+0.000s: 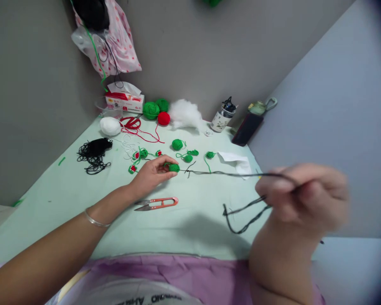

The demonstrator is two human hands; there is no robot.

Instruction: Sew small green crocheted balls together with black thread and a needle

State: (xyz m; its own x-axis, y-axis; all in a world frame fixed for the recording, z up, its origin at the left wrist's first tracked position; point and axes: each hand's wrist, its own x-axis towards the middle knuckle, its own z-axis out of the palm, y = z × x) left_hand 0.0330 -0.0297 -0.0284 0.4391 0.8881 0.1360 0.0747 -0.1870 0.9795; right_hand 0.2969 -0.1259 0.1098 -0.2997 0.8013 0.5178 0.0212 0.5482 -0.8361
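Note:
My left hand (157, 171) pinches a small green crocheted ball (174, 167) over the middle of the table. From the ball a black yarn (222, 173) runs taut to the right, with short loose ends near the ball. My right hand (307, 197), blurred and raised close to the camera, is closed around that yarn. A doubled loop of it dangles below the fist. Orange-handled thread snips (157, 204) lie on the table just below my left hand. Green crocheted pieces with red and white parts (142, 153) lie beyond that hand.
Small green pieces (188, 158) lie mid-table. Black yarn (97, 152) and a white ball (110, 126) are at left. Behind are green yarn balls (151, 110), a red one (164, 118), white stuffing (186, 114), a tissue box (125, 101), a pen cup (222, 118) and a dark phone-like slab (247, 128).

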